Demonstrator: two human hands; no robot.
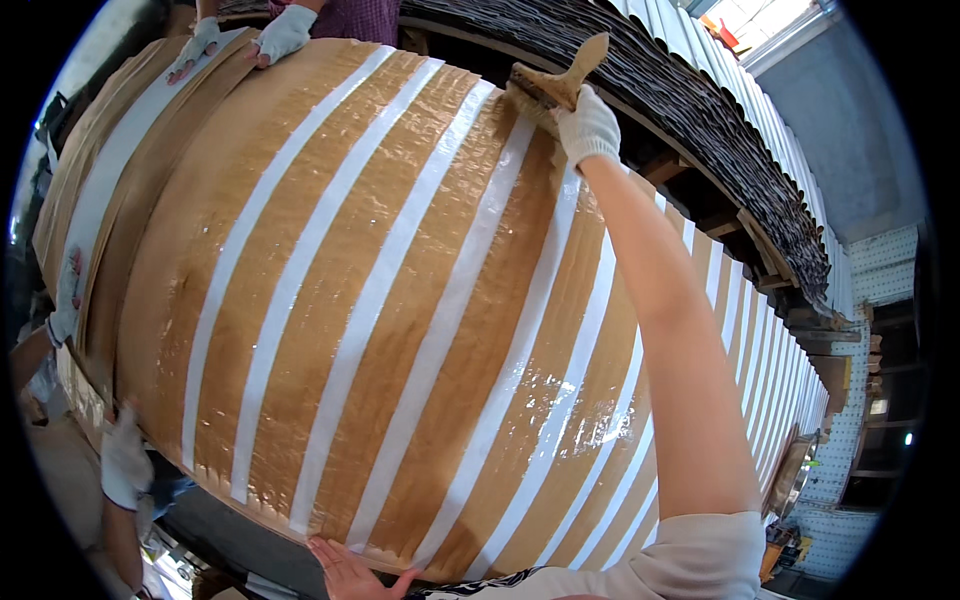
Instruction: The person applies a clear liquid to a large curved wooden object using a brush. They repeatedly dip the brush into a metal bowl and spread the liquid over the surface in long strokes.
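Right hand (588,128), gloved, gripped a wooden brush (553,84) at far edge of wet brown sheet (400,300) with white strips. Left hand (350,570), bare, lay flat, open, on sheet's near edge, holding nothing.

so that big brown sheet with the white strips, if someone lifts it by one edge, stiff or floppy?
Probably floppy: the brown sheet is thin and lies flat under several gloved hands. Its glossy patches near the brush in the right hand suggest wet coating, so likely slippery and apt to tear.
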